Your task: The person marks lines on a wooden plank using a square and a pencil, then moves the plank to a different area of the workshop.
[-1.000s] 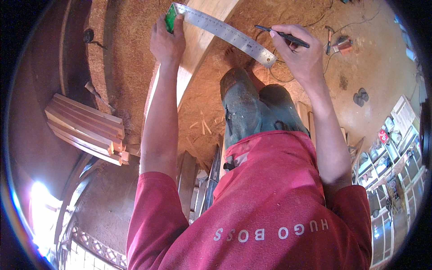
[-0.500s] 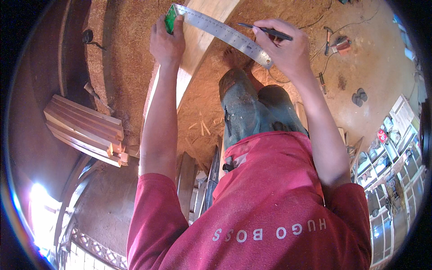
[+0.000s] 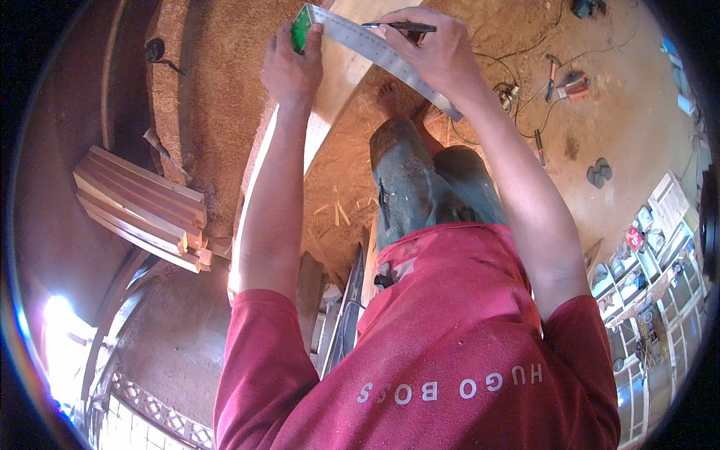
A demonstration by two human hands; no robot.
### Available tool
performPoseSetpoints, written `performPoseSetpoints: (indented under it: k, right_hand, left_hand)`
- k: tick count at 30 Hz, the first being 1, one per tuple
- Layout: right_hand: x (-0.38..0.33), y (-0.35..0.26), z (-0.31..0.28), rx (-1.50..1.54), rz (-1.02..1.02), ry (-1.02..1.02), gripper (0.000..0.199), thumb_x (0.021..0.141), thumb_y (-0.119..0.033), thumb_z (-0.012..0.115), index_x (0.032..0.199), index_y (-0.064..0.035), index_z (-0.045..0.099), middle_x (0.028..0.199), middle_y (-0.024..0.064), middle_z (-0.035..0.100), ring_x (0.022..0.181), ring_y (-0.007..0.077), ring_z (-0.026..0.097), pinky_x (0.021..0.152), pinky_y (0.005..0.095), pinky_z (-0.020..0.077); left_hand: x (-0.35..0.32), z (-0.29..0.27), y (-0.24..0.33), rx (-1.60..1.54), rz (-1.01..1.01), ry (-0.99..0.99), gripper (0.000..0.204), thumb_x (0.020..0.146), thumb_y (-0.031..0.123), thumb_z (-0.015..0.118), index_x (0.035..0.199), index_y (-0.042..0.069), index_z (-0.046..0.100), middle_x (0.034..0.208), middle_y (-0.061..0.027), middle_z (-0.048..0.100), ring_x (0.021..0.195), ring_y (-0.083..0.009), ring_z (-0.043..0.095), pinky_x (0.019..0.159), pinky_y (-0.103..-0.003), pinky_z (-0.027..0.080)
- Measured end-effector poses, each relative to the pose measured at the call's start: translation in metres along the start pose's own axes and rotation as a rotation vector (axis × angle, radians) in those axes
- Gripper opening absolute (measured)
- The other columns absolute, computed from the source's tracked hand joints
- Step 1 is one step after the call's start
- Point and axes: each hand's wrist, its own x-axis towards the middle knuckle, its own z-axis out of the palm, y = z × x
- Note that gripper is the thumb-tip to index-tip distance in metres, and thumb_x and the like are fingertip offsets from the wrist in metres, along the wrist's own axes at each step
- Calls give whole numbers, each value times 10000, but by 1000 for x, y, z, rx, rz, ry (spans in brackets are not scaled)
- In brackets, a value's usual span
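My left hand [image 3: 294, 64] grips the green stock of a try square [image 3: 360, 43], its fingers closed round it. The square's silver blade, marked like a ruler, slants down to the right across a pale wooden board [image 3: 330, 97]. Between the fingers of my right hand [image 3: 435, 52] is a black pen [image 3: 401, 26], held nearly level with its tip to the left, close to the blade's upper edge. Whether the tip touches the board I cannot tell. Part of the blade lies under or behind my right hand.
A stack of cut wooden strips [image 3: 139, 210] lies at the left. Sawdust covers the ground round the board. To the right are a hammer [image 3: 553, 77], an orange-red tool [image 3: 574, 88], loose cables and a pair of sandals [image 3: 599, 172]. Cluttered shelves [image 3: 652, 277] stand at the far right.
My right hand and the pen have moved left and up, closer to the board along the blade. My left hand and the square appear shifted slightly to the right.
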Motion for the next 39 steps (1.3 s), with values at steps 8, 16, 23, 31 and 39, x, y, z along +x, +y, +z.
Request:
performPoseSetpoints:
  k: [8, 16, 23, 31, 39]
  right_hand:
    - [1, -1, -6, -149, 43, -52, 182, 887, -245, 723, 967, -89, 772, 958, 135, 751, 851, 316, 728, 789, 401, 573]
    - [-69, -17, -96, -105, 225, -43, 215, 920, -224, 707, 914, -11, 733, 820, 141, 720, 750, 287, 694, 738, 364, 545]
    - [-198, 105, -165, -470, 675, -56, 444, 1006, -398, 582, 945, 25, 703, 852, 244, 684, 785, 383, 666, 730, 456, 512]
    - [-485, 235, -212, -619, 1080, -106, 566, 1045, -439, 419, 912, 31, 706, 795, 229, 688, 799, 383, 694, 750, 512, 499]
    - [-337, 185, -137, -423, 765, -122, 297, 951, -272, 619, 887, 7, 699, 752, 149, 705, 712, 263, 705, 680, 393, 554]
  left_hand:
    - [1, -1, 2, 12, -17, -21, 566, 926, 556, 652, 1245, 89, 651, 1075, -170, 679, 928, -391, 692, 738, -499, 558]
    - [-2, -2, 1, -23, -33, -26, 543, 940, 536, 649, 1256, 94, 626, 1124, -174, 666, 1010, -388, 678, 807, -498, 551]
    - [-19, -15, 8, -66, 317, 105, 523, 835, 457, 806, 1105, 62, 595, 995, -151, 626, 824, -336, 613, 710, -466, 496]
    - [-206, -59, 91, -24, 543, -416, 201, 880, 296, 703, 999, 150, 633, 1004, -84, 623, 1047, -264, 616, 957, -496, 417]
    - [-295, -118, -16, 21, -462, -873, 371, 986, 412, 592, 1238, 145, 647, 1078, -239, 717, 1022, -432, 684, 849, -533, 538]
